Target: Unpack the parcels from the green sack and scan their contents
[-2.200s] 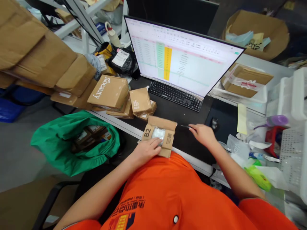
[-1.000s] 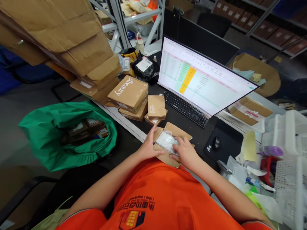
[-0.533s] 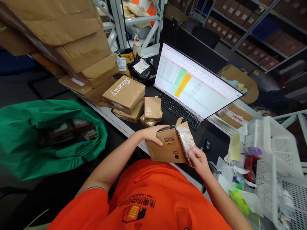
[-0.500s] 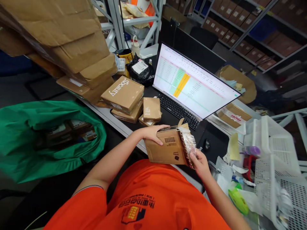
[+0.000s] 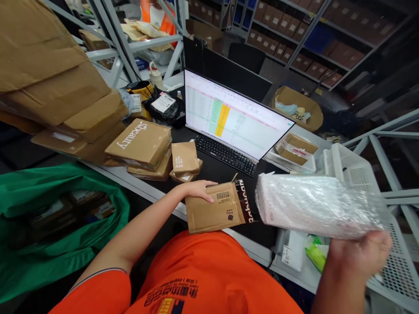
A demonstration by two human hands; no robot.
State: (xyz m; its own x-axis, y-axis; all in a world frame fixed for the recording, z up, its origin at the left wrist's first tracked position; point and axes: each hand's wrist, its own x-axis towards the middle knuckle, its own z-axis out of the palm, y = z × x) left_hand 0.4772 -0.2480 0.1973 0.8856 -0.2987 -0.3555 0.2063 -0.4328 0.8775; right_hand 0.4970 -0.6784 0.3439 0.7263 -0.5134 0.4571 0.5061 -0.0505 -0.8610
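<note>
My left hand (image 5: 200,191) grips the upper left edge of a flat brown cardboard box (image 5: 212,211) near my body. Barcode and small print mark its face, and its right end is open with a dark printed flap (image 5: 246,203). Out to the right, my right hand (image 5: 363,253) is closed on the far end of a long bubble-wrapped package (image 5: 314,203), somewhat blurred. That package is apart from the box and hangs over the desk's right side. What lies inside the wrap cannot be made out.
Brown boxes (image 5: 140,141) and a smaller box (image 5: 184,157) sit left of the keyboard (image 5: 225,155) and monitor (image 5: 235,115). A green bag (image 5: 108,235) with boxes inside stands at left, beside stacked cartons (image 5: 59,83). White perforated baskets (image 5: 355,168) are at right.
My right hand has drawn the bubble-wrapped package out of the box's open end and carried it right. My left hand still holds the box. The view has shifted right.
</note>
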